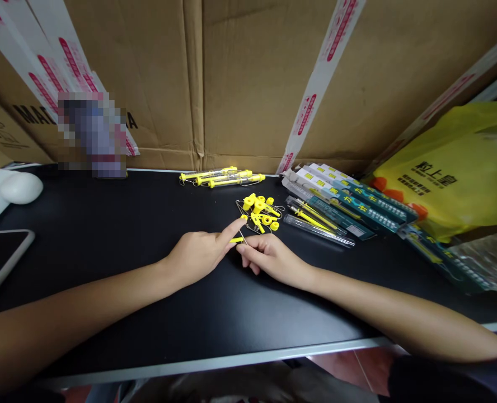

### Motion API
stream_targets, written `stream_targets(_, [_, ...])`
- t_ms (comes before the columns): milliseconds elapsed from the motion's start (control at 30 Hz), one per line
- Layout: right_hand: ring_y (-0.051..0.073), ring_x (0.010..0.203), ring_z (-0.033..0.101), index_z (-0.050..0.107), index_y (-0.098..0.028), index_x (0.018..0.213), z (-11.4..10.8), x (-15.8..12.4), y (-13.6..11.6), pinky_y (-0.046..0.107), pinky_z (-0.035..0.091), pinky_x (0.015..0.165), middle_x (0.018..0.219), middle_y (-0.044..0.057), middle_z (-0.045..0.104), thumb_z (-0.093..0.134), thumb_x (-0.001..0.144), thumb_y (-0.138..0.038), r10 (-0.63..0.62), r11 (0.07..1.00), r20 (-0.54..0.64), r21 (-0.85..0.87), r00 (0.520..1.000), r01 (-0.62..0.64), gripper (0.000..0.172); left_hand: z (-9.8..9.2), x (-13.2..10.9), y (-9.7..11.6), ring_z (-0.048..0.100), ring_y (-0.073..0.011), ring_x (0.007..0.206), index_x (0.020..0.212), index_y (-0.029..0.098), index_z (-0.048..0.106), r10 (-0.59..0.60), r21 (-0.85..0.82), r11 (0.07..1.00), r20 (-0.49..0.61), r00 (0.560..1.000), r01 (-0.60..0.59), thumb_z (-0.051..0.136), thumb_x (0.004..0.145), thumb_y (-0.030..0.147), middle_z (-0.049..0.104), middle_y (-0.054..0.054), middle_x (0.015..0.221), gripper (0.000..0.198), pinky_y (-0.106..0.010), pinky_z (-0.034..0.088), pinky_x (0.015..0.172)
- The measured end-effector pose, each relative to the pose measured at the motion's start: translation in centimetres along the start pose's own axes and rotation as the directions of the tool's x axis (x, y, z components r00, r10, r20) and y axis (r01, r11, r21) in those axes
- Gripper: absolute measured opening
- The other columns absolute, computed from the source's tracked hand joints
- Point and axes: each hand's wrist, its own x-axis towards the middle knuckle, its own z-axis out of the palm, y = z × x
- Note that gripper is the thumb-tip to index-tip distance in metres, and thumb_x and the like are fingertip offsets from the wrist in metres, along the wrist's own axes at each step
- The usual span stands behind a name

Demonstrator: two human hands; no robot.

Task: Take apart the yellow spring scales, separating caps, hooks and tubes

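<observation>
Both hands meet at the middle of a black table (118,224). My left hand (200,252) has its fingers curled and its forefinger stretched toward a pile of small yellow plastic parts with thin wires (260,212). A small yellow part (236,240) sits between the two hands. My right hand (269,254) pinches it, fingers closed. Three clear tubes with yellow ends (221,177) lie farther back on the table.
Packaged tubes in teal and white cards (349,201) fan out to the right. A yellow plastic bag (454,168) sits at far right. Cardboard boxes (248,78) wall the back. A phone (0,257) and a white device (9,190) lie at left.
</observation>
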Motion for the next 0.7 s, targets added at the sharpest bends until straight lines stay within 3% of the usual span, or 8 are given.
stream_targets(300, [0.006, 0.042, 0.042, 0.052, -0.015, 0.063, -0.16, 0.22, -0.04, 0.018, 0.032, 0.044, 0.047, -0.005, 0.047, 0.044, 0.088, -0.051, 0.014, 0.996, 0.023, 0.089, 1.000, -0.016, 0.044, -0.12, 0.13, -0.12, 0.064, -0.0151, 0.051, 0.138, 0.018, 0.035, -0.033, -0.006, 0.999, 0.011, 0.999, 0.033, 0.033, 0.097, 0.035, 0.065, -0.002, 0.061, 0.045, -0.018, 0.039, 0.044])
stream_targets(500, [0.005, 0.039, 0.037, 0.056, -0.015, 0.065, 0.05, 0.04, -0.10, 0.018, 0.030, 0.042, 0.046, -0.005, 0.048, 0.043, 0.089, -0.053, 0.007, 0.997, -0.032, 0.083, 0.999, -0.004, 0.047, -0.21, 0.17, -0.19, 0.064, -0.0142, 0.052, 0.140, 0.017, 0.032, -0.050, -0.047, 0.998, 0.024, 0.998, 0.052, 0.034, 0.097, 0.034, 0.065, 0.000, 0.061, 0.046, -0.017, 0.040, 0.045])
stream_targets(700, [0.004, 0.039, 0.038, 0.057, -0.014, 0.065, 0.18, 0.05, 0.16, 0.017, 0.030, 0.042, 0.047, -0.005, 0.049, 0.041, 0.091, -0.050, 0.005, 0.997, -0.060, 0.076, 0.998, 0.000, 0.047, -0.04, 0.02, -0.18, 0.063, -0.0138, 0.053, 0.138, 0.018, 0.034, 0.012, -0.038, 0.999, -0.089, 0.996, -0.015, 0.034, 0.097, 0.032, 0.066, 0.001, 0.063, 0.044, -0.018, 0.038, 0.044])
